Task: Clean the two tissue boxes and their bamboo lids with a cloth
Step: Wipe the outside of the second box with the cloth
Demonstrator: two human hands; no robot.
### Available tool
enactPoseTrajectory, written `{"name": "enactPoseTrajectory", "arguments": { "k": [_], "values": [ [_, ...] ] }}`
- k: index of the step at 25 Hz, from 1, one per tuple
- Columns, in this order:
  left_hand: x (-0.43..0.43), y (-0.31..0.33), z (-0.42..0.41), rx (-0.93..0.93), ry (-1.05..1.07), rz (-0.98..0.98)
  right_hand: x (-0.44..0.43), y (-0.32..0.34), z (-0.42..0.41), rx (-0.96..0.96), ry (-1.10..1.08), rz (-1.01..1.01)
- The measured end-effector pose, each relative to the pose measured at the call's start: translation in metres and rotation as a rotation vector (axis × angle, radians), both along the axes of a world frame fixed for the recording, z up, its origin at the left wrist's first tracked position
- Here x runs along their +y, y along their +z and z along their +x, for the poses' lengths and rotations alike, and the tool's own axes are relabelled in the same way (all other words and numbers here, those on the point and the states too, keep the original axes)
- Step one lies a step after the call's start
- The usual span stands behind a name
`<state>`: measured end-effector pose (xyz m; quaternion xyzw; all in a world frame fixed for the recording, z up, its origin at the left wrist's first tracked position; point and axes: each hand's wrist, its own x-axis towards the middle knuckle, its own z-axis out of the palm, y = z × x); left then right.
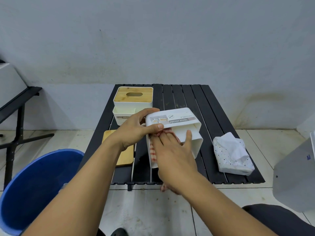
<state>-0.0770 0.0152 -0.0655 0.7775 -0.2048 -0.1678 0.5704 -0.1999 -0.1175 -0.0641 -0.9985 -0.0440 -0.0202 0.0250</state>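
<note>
A white tissue box [184, 120] with a "TISSUE HOLDER" label is tilted on its side above the black slatted table [213, 108]. My left hand [136, 128] grips its left end. My right hand [172, 157] reaches into its open side and presses a red-and-white checked cloth [153, 152] against the inner wall. A loose bamboo lid [126, 155] lies flat on the table under my left wrist. At the back left stands a second white tissue box [133, 103] with its bamboo lid [133, 94] on, stacked on another open white box [122, 114].
A pack of tissues [233, 154] in speckled wrap lies on the table's right side. A blue bucket [35, 188] stands on the tiled floor at the lower left. A black stand [15, 120] is at the left and a grey object [294, 176] at the right edge.
</note>
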Motion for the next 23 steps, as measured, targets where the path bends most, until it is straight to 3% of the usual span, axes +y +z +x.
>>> {"name": "enactPoseTrajectory", "arguments": {
  "k": [7,12,23],
  "values": [
    [-0.001,0.001,0.002,-0.035,0.021,0.019,0.013,0.005,0.036,-0.004,-0.054,-0.003],
    [-0.004,0.001,-0.003,-0.047,0.048,0.016,-0.002,0.011,0.021,-0.026,0.059,-0.088],
    [-0.003,0.005,-0.002,-0.012,0.059,0.009,-0.032,0.024,-0.022,0.033,-0.029,-0.043]
  ]
}}
